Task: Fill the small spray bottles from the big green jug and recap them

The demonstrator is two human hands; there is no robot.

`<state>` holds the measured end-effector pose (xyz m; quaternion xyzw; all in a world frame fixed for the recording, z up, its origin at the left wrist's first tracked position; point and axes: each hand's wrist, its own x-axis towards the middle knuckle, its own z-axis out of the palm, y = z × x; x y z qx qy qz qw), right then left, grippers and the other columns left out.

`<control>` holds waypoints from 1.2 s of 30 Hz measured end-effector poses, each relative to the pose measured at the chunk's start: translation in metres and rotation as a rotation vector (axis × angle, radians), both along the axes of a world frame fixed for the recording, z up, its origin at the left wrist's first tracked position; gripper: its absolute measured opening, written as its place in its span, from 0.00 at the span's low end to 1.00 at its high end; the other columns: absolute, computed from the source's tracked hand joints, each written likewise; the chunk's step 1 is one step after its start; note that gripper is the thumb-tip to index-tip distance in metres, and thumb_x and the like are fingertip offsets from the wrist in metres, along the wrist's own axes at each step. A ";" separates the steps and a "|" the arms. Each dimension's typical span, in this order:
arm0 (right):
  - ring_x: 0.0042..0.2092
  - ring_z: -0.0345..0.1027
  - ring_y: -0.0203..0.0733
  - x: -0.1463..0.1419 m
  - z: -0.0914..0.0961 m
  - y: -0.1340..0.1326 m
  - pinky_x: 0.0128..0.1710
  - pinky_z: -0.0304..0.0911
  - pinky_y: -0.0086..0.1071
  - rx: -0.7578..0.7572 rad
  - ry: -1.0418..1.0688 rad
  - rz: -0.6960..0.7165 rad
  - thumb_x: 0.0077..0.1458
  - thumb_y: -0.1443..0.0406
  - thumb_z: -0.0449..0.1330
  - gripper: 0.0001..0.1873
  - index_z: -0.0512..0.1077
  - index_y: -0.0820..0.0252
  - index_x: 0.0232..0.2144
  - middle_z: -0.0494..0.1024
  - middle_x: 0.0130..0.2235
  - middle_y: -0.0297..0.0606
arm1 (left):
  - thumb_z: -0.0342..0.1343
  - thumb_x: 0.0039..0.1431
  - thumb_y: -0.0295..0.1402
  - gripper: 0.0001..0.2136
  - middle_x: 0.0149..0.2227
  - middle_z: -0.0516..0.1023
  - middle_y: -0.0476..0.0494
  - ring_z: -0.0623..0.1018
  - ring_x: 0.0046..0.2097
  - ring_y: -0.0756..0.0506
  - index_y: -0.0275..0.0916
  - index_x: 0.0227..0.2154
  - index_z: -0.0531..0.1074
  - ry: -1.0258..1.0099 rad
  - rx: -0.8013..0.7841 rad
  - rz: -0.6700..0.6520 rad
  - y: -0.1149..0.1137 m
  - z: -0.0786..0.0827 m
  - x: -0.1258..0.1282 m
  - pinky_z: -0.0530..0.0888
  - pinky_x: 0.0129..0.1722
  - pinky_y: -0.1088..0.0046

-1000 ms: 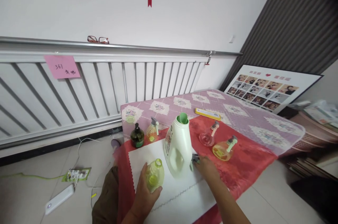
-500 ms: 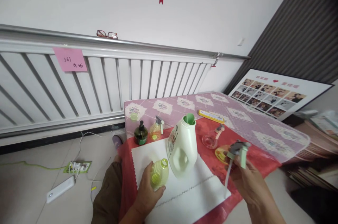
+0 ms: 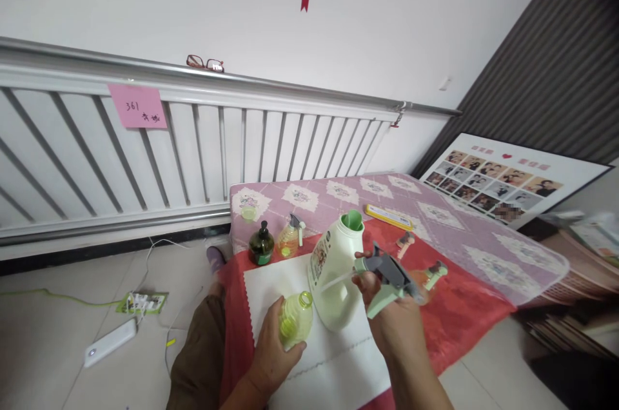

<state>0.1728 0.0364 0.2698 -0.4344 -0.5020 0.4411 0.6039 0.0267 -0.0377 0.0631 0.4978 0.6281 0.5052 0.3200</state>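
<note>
My left hand [image 3: 271, 358] is wrapped round a small yellow-green bottle [image 3: 295, 318] with an open neck, standing on a white cloth [image 3: 333, 365]. My right hand [image 3: 394, 326] holds a grey and green spray trigger head [image 3: 387, 278] in the air, its thin tube pointing left towards the bottle. A large white detergent jug [image 3: 336, 271] with a green spout stands between my hands.
On the red and pink tablecloth [image 3: 464, 300] stand a dark green pump bottle [image 3: 262, 247], a yellow spray bottle [image 3: 290, 239], further spray bottles [image 3: 432, 274] behind my right hand, and a yellow flat box [image 3: 388, 216]. A radiator [image 3: 193, 146] runs behind. A framed photo board [image 3: 507, 175] leans at right.
My right hand has lifted the spray head off the table, swung it out to the right, then brought it back left towards the bottle. My left hand kept hold of the small bottle.
</note>
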 end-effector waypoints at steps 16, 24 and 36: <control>0.44 0.72 0.48 -0.031 -0.044 -0.002 0.44 0.66 0.37 -0.067 -0.335 0.274 0.45 0.59 0.67 0.21 0.74 0.56 0.43 0.80 0.42 0.40 | 0.60 0.40 0.29 0.41 0.62 0.59 0.35 0.60 0.63 0.38 0.35 0.60 0.50 -0.020 -0.006 0.011 0.001 -0.002 0.000 0.56 0.63 0.60; 0.42 0.73 0.46 -0.030 -0.067 -0.008 0.44 0.67 0.36 -0.192 -0.296 0.378 0.43 0.57 0.68 0.22 0.75 0.53 0.43 0.81 0.41 0.37 | 0.61 0.38 0.30 0.39 0.59 0.63 0.34 0.64 0.60 0.37 0.35 0.57 0.53 -0.028 -0.074 0.020 0.002 0.004 0.000 0.60 0.61 0.59; 0.46 0.72 0.46 -0.020 -0.074 -0.007 0.49 0.65 0.39 -0.199 -0.375 0.435 0.45 0.58 0.66 0.25 0.72 0.53 0.48 0.79 0.46 0.39 | 0.61 0.37 0.31 0.39 0.58 0.64 0.36 0.64 0.60 0.37 0.35 0.57 0.56 -0.010 -0.074 -0.020 0.000 0.010 -0.003 0.59 0.61 0.61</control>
